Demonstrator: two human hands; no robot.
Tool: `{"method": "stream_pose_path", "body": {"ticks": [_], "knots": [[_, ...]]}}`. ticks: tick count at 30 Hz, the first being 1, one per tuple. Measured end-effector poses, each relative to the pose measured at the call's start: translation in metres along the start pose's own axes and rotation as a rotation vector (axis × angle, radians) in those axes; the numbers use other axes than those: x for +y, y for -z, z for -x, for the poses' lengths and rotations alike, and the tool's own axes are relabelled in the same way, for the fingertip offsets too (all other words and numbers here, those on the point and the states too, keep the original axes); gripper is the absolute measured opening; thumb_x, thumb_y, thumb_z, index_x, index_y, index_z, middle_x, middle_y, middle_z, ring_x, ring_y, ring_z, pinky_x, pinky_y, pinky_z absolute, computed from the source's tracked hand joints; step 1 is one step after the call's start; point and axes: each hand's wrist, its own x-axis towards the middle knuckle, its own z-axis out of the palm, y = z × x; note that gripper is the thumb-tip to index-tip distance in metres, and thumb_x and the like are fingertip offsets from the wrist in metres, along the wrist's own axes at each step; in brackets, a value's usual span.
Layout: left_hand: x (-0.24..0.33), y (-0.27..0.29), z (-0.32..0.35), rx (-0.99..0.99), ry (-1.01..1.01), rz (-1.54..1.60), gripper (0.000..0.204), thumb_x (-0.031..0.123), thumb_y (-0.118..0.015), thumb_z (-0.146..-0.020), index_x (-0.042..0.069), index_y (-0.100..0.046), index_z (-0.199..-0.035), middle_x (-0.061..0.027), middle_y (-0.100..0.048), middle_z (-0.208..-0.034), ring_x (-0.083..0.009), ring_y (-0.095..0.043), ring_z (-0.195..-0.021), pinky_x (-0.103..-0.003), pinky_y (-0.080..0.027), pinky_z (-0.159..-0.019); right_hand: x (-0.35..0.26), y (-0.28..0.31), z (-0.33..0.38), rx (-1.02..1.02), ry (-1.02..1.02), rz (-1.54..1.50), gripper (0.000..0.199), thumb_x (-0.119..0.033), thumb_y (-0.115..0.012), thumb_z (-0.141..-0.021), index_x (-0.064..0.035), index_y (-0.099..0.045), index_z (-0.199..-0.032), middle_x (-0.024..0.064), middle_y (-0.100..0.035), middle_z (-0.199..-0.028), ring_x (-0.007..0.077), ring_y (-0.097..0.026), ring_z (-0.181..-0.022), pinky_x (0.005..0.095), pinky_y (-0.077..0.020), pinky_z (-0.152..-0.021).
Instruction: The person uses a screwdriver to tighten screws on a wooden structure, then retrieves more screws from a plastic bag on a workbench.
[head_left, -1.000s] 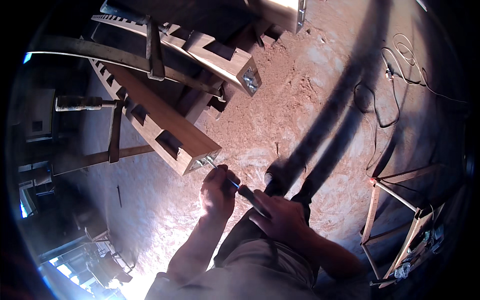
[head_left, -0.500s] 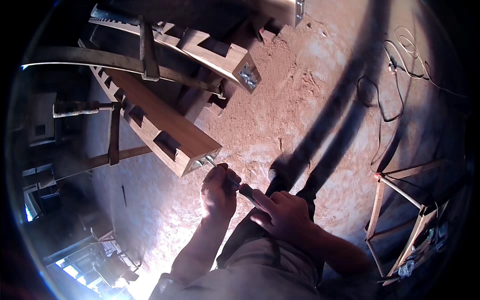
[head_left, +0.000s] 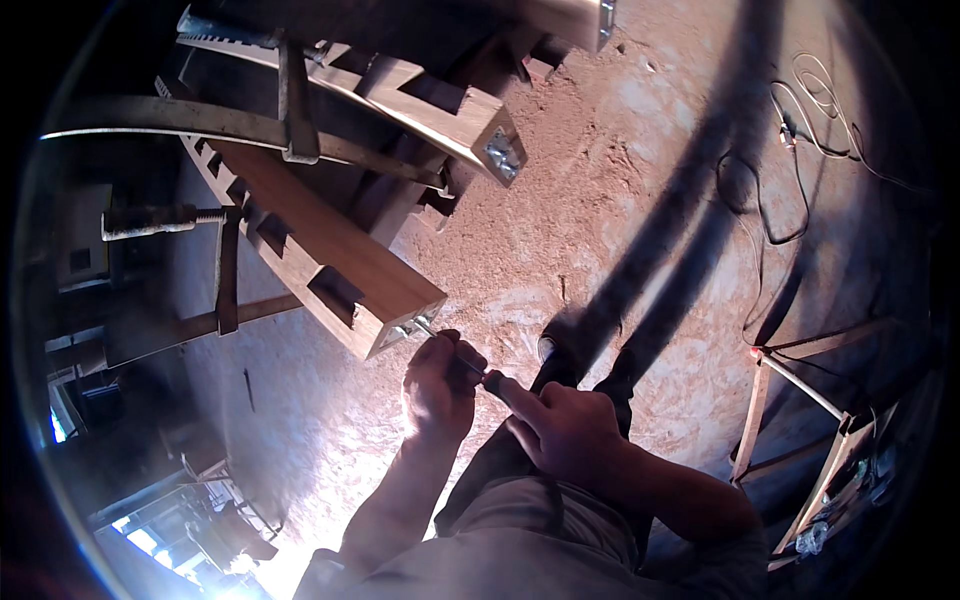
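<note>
A screwdriver point(head_left: 467, 364) points up and left, its tip at the metal fitting point(head_left: 405, 330) on the end of a notched wooden beam point(head_left: 345, 265). My left hand point(head_left: 438, 380) is closed round its shaft close to the beam's end. My right hand point(head_left: 565, 420) grips the handle, which is mostly hidden under the fingers, with the forefinger laid along it. Whether the tip sits in a screw is too small to tell.
A second notched beam point(head_left: 440, 110) with a metal end fitting lies beyond. Bar clamps point(head_left: 225, 265) cross both beams. Sawdust covers the floor point(head_left: 590, 200). A cable point(head_left: 790, 235) lies at right, near a wooden frame point(head_left: 755, 420). My legs stand below my hands.
My right hand has shifted its grip on the screwdriver's handle, now covering more of it, the wrist turned. My left hand stays nearly in place at the shaft.
</note>
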Motion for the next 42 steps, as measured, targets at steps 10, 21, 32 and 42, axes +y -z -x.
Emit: {"method": "stream_pose_path", "body": {"ticks": [10,21,32,42], "knots": [[0.011,0.006,0.005,-0.013,-0.032,-0.146,0.023,0.015,-0.049,-0.095,-0.003,-0.05,-0.107,-0.0097,-0.059,-0.072,-0.0194,-0.058,-0.063,-0.029,-0.047,-0.053,0.009,-0.034,0.008,-0.376,-0.696,-1.556,0.05,-0.028,-0.053,-0.093,-0.0107,-0.041,-0.139,0.0001,-0.044,-0.065,0.0094,-0.038,-0.047,0.0246,-0.0324,-0.042],[0.007,0.001,0.003,0.014,-0.038,-0.065,0.027,0.017,-0.044,-0.096,-0.006,-0.051,-0.11,-0.0133,-0.06,-0.077,-0.0226,-0.06,-0.067,-0.031,-0.049,-0.062,-0.004,-0.007,-0.013,-0.024,0.029,0.005,0.049,-0.019,-0.068,-0.08,-0.018,-0.055,-0.126,0.0052,-0.055,-0.063,0.0195,-0.058,-0.053,0.0342,-0.0451,-0.043],[0.01,-0.007,0.013,0.054,0.049,-0.18,0.029,0.016,-0.051,-0.091,-0.008,-0.051,-0.108,-0.0166,-0.063,-0.081,-0.0279,-0.064,-0.072,-0.038,-0.054,-0.065,-0.01,-0.001,-0.008,-0.076,-0.214,-0.544,0.043,-0.016,-0.067,-0.083,-0.0109,-0.057,-0.124,0.015,-0.066,-0.083,0.0225,-0.065,-0.07,0.0296,-0.0508,-0.064],[-0.013,-0.001,0.005,-0.008,0.049,-0.102,0.02,0.012,-0.049,-0.092,-0.004,-0.054,-0.103,-0.0133,-0.06,-0.08,-0.0254,-0.061,-0.071,-0.036,-0.053,-0.066,0.004,0.022,0.015,-0.137,-0.063,0.103,0.041,-0.031,-0.059,-0.088,-0.0187,-0.05,-0.126,0.0171,-0.063,-0.073,0.0356,-0.064,-0.068,0.0454,-0.0487,-0.059]]}}
